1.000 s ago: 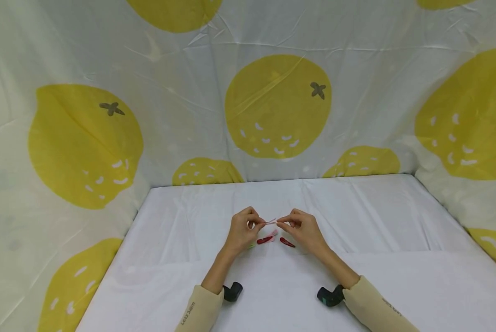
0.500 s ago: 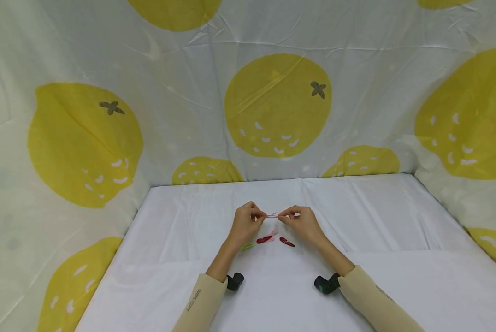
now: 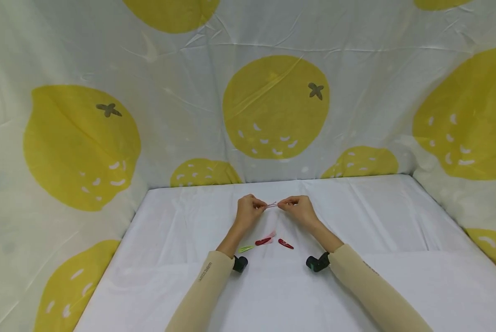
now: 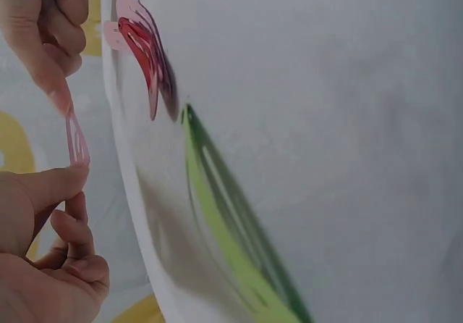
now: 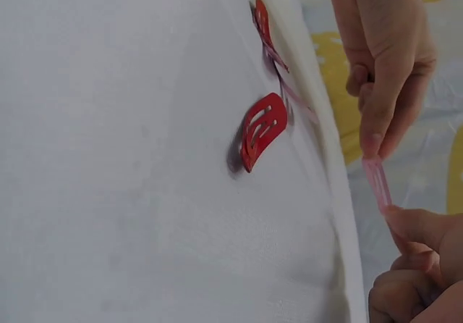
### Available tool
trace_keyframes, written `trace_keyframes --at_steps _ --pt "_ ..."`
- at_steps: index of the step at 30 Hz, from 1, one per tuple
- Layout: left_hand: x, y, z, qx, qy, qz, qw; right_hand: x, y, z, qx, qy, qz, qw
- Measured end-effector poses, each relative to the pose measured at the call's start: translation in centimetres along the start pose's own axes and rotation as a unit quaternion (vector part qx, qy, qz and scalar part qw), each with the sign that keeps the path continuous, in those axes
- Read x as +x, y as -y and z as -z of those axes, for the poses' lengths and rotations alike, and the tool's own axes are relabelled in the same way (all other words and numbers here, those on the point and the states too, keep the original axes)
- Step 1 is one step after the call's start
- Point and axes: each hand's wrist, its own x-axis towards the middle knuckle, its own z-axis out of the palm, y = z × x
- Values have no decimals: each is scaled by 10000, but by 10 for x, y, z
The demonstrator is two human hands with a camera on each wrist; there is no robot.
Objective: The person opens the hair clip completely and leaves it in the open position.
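Observation:
Between both hands a pink snap hair clip (image 4: pixel 77 142) is held up above the table, one end in each hand. My left hand (image 3: pixel 247 211) pinches its left end between thumb and index finger. At the other end, the fingertips of my right hand (image 3: pixel 300 210) pinch it the same way. Below the hands lie a red hair clip (image 3: pixel 285 244) on the right and another red hair clip (image 3: pixel 262 241) overlapping pink clips (image 3: pixel 272 236). Closer to the left forearm lies a green hair clip (image 4: pixel 224 229). In the right wrist view the separate red clip appears alone, its slots visible.
White cloth covers the table (image 3: pixel 273 295), whose far edge meets a hanging curtain (image 3: pixel 181 106) printed with yellow lemons. Black wrist cameras (image 3: pixel 317 263) stick out inward from both beige sleeves (image 3: pixel 198 286), low over the cloth.
Both hands have moved forward, away from the body, with the pink hair clip still pinched between them. The green hair clip, partly hidden before, now shows beside the left forearm.

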Motion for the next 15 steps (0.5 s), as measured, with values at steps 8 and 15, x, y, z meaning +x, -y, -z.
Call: trace_keyframes --at_steps 8,15 --pt "8 5 -10 -220 113 1136 9932 13 -12 -8 74 4 -452 9990" --pt "12 7 -13 -302 330 1443 9885 14 -15 -10 125 -89 -519 9985"
